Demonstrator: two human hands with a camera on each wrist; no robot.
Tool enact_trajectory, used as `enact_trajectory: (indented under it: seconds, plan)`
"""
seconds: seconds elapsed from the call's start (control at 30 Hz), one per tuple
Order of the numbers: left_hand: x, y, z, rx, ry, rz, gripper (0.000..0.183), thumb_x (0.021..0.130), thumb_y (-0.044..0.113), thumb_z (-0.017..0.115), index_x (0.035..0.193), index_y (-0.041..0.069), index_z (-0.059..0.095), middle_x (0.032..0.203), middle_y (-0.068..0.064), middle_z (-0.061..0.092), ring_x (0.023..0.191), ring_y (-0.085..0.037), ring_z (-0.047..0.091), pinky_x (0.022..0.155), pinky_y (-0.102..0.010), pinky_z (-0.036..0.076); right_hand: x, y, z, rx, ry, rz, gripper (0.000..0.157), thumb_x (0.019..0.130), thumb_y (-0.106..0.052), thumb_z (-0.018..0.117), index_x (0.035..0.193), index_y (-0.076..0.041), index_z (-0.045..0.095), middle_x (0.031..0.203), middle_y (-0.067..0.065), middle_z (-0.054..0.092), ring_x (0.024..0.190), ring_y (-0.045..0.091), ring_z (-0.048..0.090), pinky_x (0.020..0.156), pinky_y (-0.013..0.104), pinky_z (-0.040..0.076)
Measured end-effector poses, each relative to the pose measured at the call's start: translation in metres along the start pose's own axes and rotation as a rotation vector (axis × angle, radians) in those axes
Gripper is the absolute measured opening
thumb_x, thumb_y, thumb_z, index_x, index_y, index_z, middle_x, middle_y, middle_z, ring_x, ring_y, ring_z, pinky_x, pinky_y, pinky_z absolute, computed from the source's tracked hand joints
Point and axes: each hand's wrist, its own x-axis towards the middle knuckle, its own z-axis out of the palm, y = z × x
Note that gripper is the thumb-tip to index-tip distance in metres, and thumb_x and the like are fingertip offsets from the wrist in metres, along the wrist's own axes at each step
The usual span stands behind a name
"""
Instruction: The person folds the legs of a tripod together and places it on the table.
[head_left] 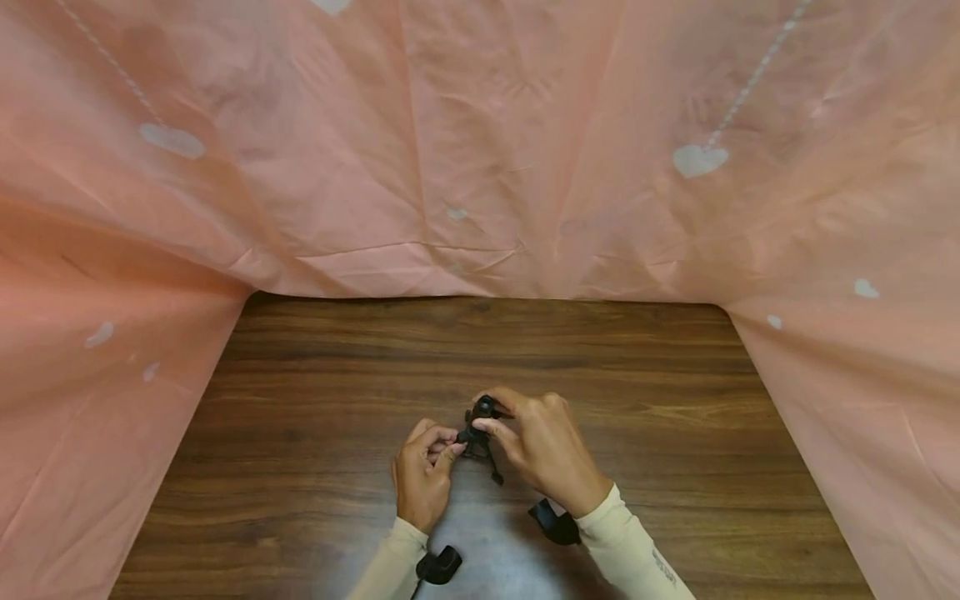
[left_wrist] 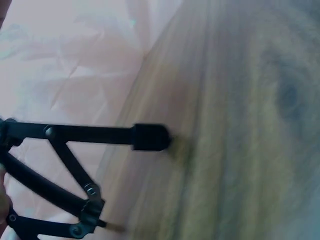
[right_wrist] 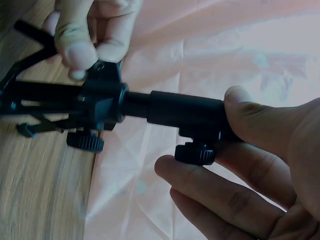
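Left fingers: the thumb and fingertips (right_wrist: pixel 80 52) of the left hand (head_left: pixel 422 479) look closed in a pinch at a fitting beside the collar of a black tripod (right_wrist: pixel 135 105).
Right fingers: those of the right hand (head_left: pixel 551 446) are curled about the end of the tripod's tube (right_wrist: pixel 187 110), thumb across one side; one fingertip lies just beside the tube knob (right_wrist: pixel 195 153), though contact there cannot be told.
Tripod: held between both hands, over the near middle of the bench.
Leg: one leg (left_wrist: pixel 95 133) angles out on hinged braces, a blunt foot (left_wrist: pixel 152 136) at its tip; the full spread of the legs cannot be told.
Collar knob: this ribbed knob (right_wrist: pixel 86 141) has no finger visible on it.
Progress: tube, collar and legs appear joined as one piece; adjusting seems midway, with the legs' final set and standing the tripod on its feet apparently left. Knob tightness cannot be judged.
Sleeves: pale, reaching both wrists, a black wrist device (head_left: pixel 438 566) near the left one.
Bench: brown wood-grained top (head_left: pixel 300 375).
Cloth: pink, heart-printed (head_left: pixel 480 125), along the far, left and right sides.
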Motion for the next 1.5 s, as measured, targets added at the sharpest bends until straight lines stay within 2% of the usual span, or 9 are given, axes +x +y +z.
enact_trajectory:
  seconds: [0.13, 0.27, 0.4, 0.47, 0.57, 0.9, 1.17, 1.3, 1.5]
  plan:
    - [0.001, 0.000, 0.001, -0.001, 0.015, 0.026, 0.012, 0.085, 0.006, 0.088, 0.088, 0.013, 0.079, 0.086, 0.004, 0.070, 0.075, -0.008, 0.072, 0.069, -0.019, 0.060, 0.003, -0.002, -0.001, -0.021, -0.004, -0.014, 0.024, 0.093, -0.033, 0.082, 0.110, -0.016, 0.079, 0.076, -0.004, 0.077, 0.052, 0.000, 0.051, 0.057, 0.027, 0.051]
    - [0.004, 0.006, -0.005, 0.183, -0.023, 0.101, 0.014, 0.083, 0.012, 0.091, 0.088, 0.012, 0.078, 0.087, 0.003, 0.072, 0.074, -0.007, 0.073, 0.068, -0.018, 0.060, 0.004, -0.006, -0.002, -0.044, -0.010, -0.018, 0.027, 0.094, -0.035, 0.081, 0.111, -0.015, 0.079, 0.073, -0.004, 0.075, 0.051, 0.000, 0.046, 0.054, 0.025, 0.047]
    - [0.005, 0.009, -0.007, 0.408, -0.001, 0.249, 0.020, 0.078, 0.018, 0.094, 0.086, 0.013, 0.076, 0.083, 0.003, 0.073, 0.068, -0.006, 0.071, 0.060, -0.021, 0.057, 0.005, -0.010, -0.002, -0.050, -0.025, -0.010, 0.029, 0.095, -0.036, 0.079, 0.113, -0.013, 0.078, 0.071, -0.004, 0.074, 0.050, -0.001, 0.039, 0.051, 0.021, 0.043]
    - [0.004, 0.008, -0.007, 0.467, 0.033, 0.313, 0.021, 0.077, 0.019, 0.093, 0.085, 0.014, 0.075, 0.081, 0.003, 0.073, 0.065, -0.007, 0.070, 0.057, -0.024, 0.054, 0.004, -0.010, -0.001, -0.049, -0.023, -0.003, 0.029, 0.095, -0.036, 0.079, 0.113, -0.014, 0.078, 0.070, -0.004, 0.073, 0.050, -0.001, 0.037, 0.051, 0.020, 0.042]
    - [0.002, 0.005, -0.004, 0.476, 0.082, 0.361, 0.019, 0.078, 0.019, 0.091, 0.083, 0.014, 0.073, 0.078, 0.003, 0.070, 0.062, -0.010, 0.068, 0.053, -0.026, 0.051, 0.004, -0.010, 0.001, -0.038, -0.020, 0.002, 0.028, 0.095, -0.037, 0.079, 0.112, -0.014, 0.078, 0.068, -0.005, 0.071, 0.050, -0.001, 0.036, 0.051, 0.020, 0.040]
    - [-0.007, 0.003, 0.005, 0.340, 0.195, 0.255, 0.017, 0.080, 0.008, 0.088, 0.086, 0.012, 0.073, 0.080, 0.001, 0.071, 0.069, -0.011, 0.073, 0.060, -0.031, 0.054, 0.002, -0.012, 0.008, 0.002, -0.018, 0.001, 0.025, 0.096, -0.036, 0.078, 0.111, -0.016, 0.077, 0.066, -0.007, 0.067, 0.050, -0.002, 0.033, 0.049, 0.019, 0.037]
    - [-0.009, 0.004, 0.010, 0.230, 0.257, 0.178, 0.020, 0.076, 0.003, 0.091, 0.085, 0.013, 0.075, 0.080, 0.002, 0.073, 0.067, -0.011, 0.071, 0.061, -0.026, 0.052, 0.000, -0.012, 0.009, 0.012, -0.022, -0.007, 0.025, 0.096, -0.035, 0.078, 0.112, -0.015, 0.076, 0.069, -0.006, 0.070, 0.051, -0.002, 0.039, 0.050, 0.019, 0.039]
    - [-0.009, 0.006, 0.010, 0.212, 0.227, 0.146, 0.019, 0.078, 0.005, 0.091, 0.085, 0.013, 0.075, 0.081, 0.002, 0.074, 0.069, -0.009, 0.072, 0.063, -0.026, 0.053, 0.000, -0.011, 0.008, 0.011, -0.022, 0.001, 0.027, 0.096, -0.036, 0.077, 0.112, -0.014, 0.077, 0.070, -0.006, 0.070, 0.050, -0.001, 0.039, 0.050, 0.019, 0.039]
    - [-0.003, 0.008, 0.002, 0.173, 0.058, 0.096, 0.020, 0.081, 0.004, 0.090, 0.092, 0.010, 0.074, 0.090, -0.001, 0.074, 0.082, -0.016, 0.077, 0.068, -0.030, 0.064, -0.002, -0.004, 0.009, 0.030, -0.002, 0.005, 0.028, 0.094, -0.033, 0.081, 0.116, -0.016, 0.078, 0.074, -0.006, 0.075, 0.053, 0.002, 0.051, 0.054, 0.023, 0.045]
